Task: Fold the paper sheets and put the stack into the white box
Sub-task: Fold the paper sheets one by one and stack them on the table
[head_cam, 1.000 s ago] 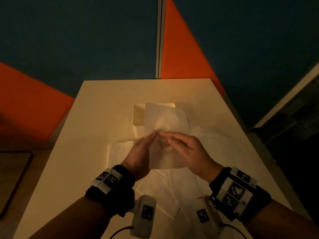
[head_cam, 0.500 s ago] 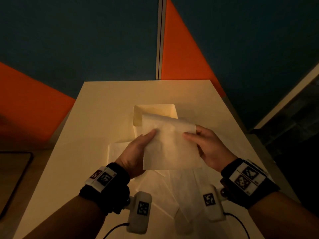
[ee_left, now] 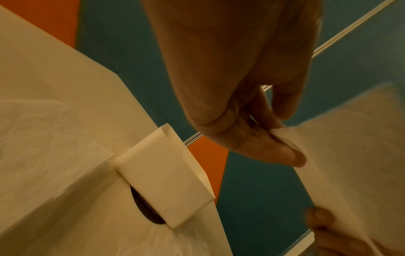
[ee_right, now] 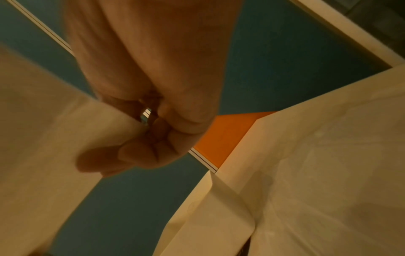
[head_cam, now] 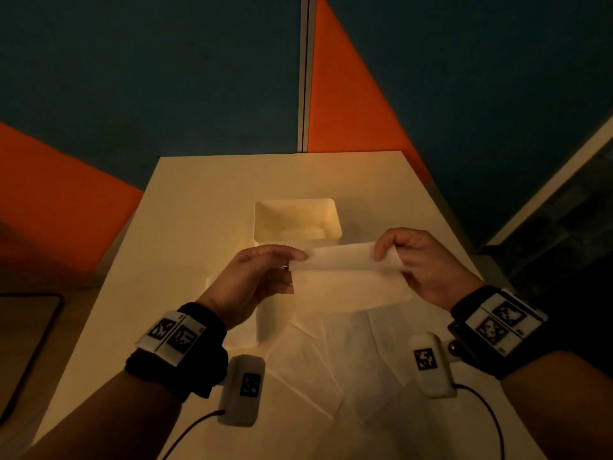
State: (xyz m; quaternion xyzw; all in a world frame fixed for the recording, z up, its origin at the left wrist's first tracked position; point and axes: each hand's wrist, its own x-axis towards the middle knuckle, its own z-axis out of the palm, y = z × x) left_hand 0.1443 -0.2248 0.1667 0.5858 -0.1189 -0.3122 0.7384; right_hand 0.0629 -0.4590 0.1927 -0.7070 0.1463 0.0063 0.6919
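Two hands hold one paper sheet (head_cam: pixel 345 260) up over the table (head_cam: pixel 185 227), just below centre in the head view. At its left end the left hand (head_cam: pixel 255 280) pinches the edge between thumb and fingers (ee_left: pixel 276 154). The sheet runs rightward, its top edge rolled over toward the person. At the right end the right hand (head_cam: pixel 421 260) has curled fingers clamped on the corner. Beyond the sheet, at frame centre, stands the open white box (head_cam: pixel 297 220). More loose sheets (head_cam: pixel 331 360) lie flat in the lower middle.
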